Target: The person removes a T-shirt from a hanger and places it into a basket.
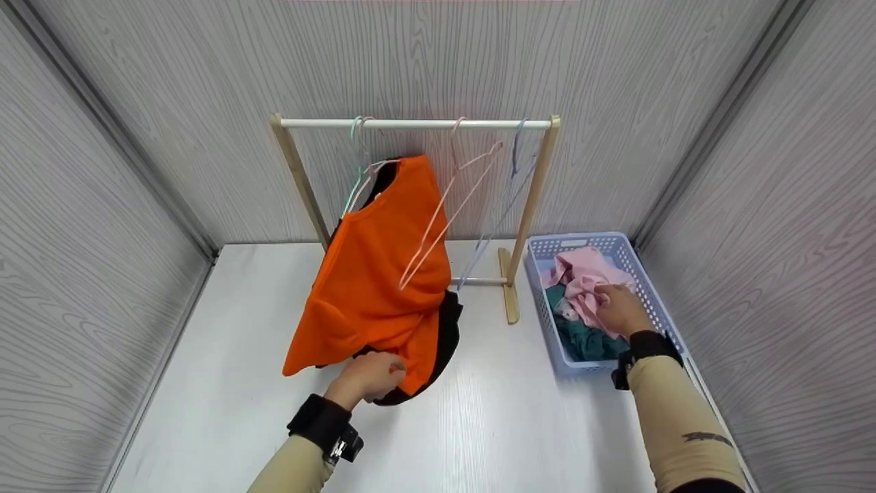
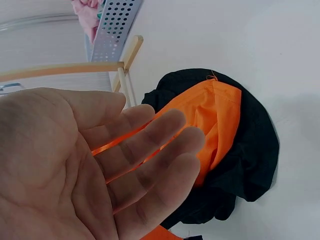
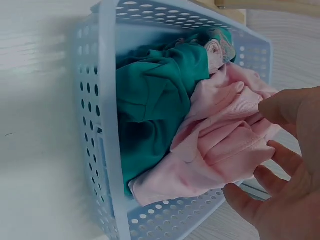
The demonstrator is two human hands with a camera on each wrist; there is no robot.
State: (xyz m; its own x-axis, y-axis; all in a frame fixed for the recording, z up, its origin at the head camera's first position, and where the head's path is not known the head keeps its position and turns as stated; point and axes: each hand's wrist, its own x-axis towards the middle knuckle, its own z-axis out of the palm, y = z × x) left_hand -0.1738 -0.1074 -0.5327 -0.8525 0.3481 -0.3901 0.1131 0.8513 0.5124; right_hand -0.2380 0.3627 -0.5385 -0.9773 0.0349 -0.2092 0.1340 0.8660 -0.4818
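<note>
An orange garment (image 1: 383,253) and a black one (image 1: 448,329) behind it hang from the rack, their lower ends reaching the white table. My left hand (image 1: 373,375) is in front of their hems, its fingers loosely bent and holding nothing in the left wrist view. Inside the blue basket (image 3: 107,125) lie a pink garment (image 3: 225,145) and a dark green garment (image 3: 155,95). Over the pink cloth is my right hand (image 1: 621,309). Its thumb and fingers (image 3: 272,180) are spread apart, with the tips right at the edge of the pink folds.
The rack has a white rail (image 1: 410,124) on wooden posts, with a wooden foot (image 1: 510,301) near the basket. A bare pink hanger (image 1: 438,226) and a bare blue hanger (image 1: 496,219) hang to the right. Grey wood-grain walls (image 1: 773,226) enclose the table (image 1: 493,411).
</note>
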